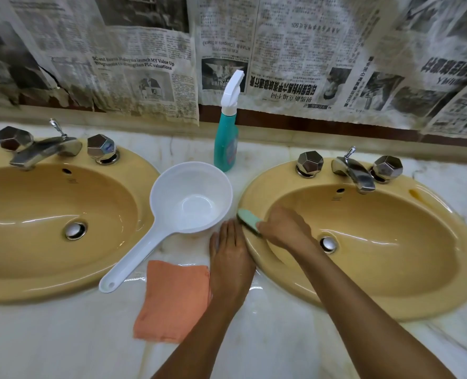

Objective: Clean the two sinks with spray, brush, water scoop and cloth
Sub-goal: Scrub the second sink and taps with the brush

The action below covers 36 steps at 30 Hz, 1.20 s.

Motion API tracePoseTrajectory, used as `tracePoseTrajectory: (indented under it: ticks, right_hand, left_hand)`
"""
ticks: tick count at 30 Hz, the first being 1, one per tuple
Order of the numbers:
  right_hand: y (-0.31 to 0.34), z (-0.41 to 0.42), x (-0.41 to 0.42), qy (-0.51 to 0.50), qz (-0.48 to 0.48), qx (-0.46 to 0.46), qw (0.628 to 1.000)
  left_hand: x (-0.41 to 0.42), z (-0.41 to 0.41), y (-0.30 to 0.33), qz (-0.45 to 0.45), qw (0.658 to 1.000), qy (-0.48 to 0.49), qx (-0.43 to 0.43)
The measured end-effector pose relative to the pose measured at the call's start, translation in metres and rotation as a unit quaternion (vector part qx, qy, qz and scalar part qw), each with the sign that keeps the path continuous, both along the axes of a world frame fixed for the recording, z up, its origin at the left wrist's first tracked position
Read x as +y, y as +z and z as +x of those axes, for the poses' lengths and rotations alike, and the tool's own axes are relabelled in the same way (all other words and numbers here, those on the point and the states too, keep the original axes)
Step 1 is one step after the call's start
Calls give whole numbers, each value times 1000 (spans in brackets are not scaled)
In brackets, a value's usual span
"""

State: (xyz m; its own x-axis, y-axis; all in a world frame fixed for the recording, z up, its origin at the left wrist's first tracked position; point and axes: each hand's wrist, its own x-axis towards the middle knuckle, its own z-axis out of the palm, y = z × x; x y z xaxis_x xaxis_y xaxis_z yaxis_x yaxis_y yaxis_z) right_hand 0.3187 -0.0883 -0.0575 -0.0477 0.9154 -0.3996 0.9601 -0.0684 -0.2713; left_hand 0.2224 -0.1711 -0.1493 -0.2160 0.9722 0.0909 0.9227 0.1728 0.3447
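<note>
Green brush [248, 218] (right hand [284, 228] gripping) at sink rim [247, 195].

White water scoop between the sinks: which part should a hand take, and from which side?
Take the water scoop by its long handle, near the end with the hole, coming from the front left. The handle slants toward the counter's near edge and lies free; the orange cloth and left hand lie to its right.

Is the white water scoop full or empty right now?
Empty: the water scoop sits upright on the counter, its bare white bottom visible.

Newspaper sheets [144, 50] cover wall above marble counter [62, 337].
</note>
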Motion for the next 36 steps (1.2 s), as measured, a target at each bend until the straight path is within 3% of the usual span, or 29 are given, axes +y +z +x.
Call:
tracePoseTrajectory:
  ticks: [6,12,18,21,26,31,33,36]
  right_hand:
    - [11,-17,56,-50,57,12,997]
    - [7,-2,52,130,-79,-35,988]
    - [35,-16,113,91,80,-91,989]
    - [41,-12,125,134,61,-153,977]
    - [27,-33,81,320,-4,-164,933]
    - [43,-18,114,271,117,-230,927]
    - [43,-11,113,250,93,-204,942]
    - [27,-13,77,308,35,-152,938]
  left_hand:
    - [0,-1,0,12,1000,-2,-8]
    - [1,-2,-1,3,1000,-7,0]
    - [1,0,-3,-2,1000,2,8]
    - [1,-1,-2,4,1000,0,4]
    - [2,-1,-2,12,1000,4,11]
    - [2,1,-1,16,1000,8,5]
    - [1,1,-2,24,1000,9,3]
    - [1,0,-4,50,999,14,-2]
